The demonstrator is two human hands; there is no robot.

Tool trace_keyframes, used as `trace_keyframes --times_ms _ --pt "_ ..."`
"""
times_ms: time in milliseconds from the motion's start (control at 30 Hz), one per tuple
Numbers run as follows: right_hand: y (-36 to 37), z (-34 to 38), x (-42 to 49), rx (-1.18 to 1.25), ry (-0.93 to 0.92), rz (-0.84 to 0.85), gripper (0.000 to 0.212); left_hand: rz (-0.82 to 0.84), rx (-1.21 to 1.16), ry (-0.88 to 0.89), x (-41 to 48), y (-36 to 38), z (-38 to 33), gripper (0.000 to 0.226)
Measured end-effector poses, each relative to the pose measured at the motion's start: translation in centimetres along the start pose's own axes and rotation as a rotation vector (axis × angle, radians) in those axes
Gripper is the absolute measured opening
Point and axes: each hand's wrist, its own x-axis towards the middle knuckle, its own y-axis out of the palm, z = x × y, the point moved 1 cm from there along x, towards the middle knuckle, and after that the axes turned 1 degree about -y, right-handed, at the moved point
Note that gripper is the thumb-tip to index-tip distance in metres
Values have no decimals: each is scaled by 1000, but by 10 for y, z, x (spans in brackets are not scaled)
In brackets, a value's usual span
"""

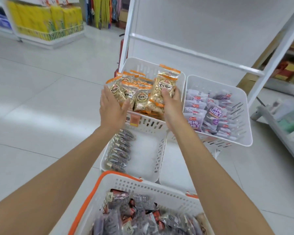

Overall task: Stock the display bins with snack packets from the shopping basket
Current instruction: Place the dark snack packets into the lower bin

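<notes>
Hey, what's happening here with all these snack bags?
A person is stocking white display bins. The right hand grips an orange-edged packet upright over the upper left bin, while the left hand rests against the row of packets there. The neighbouring bin holds purple packets, the lower bin is partly filled, and the shopping basket holds many dark packets.

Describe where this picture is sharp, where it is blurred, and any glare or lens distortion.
Head view: the orange-topped packets are sharp; the yellow goods at top left and the right-edge shelf are blurred; soft glare lies on the floor tiles; the white rack leans outward, a wide-angle effect.
</notes>
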Motion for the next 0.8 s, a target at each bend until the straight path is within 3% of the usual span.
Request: trace_keyframes --times_ms 133,233,333,433,567,700,800 --pt "25 -26 27 -232 119 168 60 31 101 133 18 14 9 86" --pt "19 -35 37 -238 169 174 71 10 209 236 17 20 22 85" --pt "15 -35 42 -259 106 182 71 -5 258 336 13 22 29 81" --pt "20 -37 40 -315 -68 182 58 23 229 415 11 24 31 64" --pt "29 -42 37 -249 -123 174 53 17 324 381 14 28 31 58" --pt "16 -46 40 -371 -46 340 73 37 352 340 12 27 29 61" --pt "12 -45 33 -506 -168 237 75 52 356 353 8 24 30 60"
